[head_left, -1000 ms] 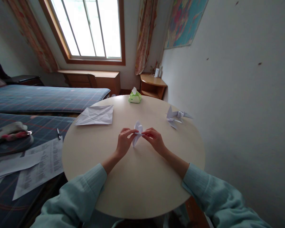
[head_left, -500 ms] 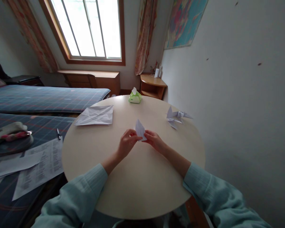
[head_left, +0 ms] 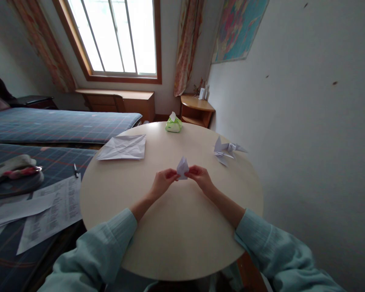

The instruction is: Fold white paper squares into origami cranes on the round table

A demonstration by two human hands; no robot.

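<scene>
A small piece of folded white paper [head_left: 183,168] with a pointed top is held upright over the middle of the round table [head_left: 170,231]. My left hand [head_left: 164,181] pinches its lower left side between thumb and fingers. On the opposite side, my right hand [head_left: 200,177] grips the lower right edge in the same way. Several folded paper cranes or similar origami shapes [head_left: 229,150] lie to the right, beyond my right hand. To the left, creased white sheets [head_left: 123,147] lie flat near the table's edge.
A green tissue pack [head_left: 173,123] stands at the table's far edge. Beside the table on the left, a plaid bed [head_left: 57,162] bears printed sheets [head_left: 53,207], a pen [head_left: 76,170] and a bag-like item [head_left: 15,174]. A white wall [head_left: 307,142] rises on the right.
The folded paper has turned and now looks shorter and wider, with both lower sides pinched. My fingers have shifted slightly apart along its edges.
</scene>
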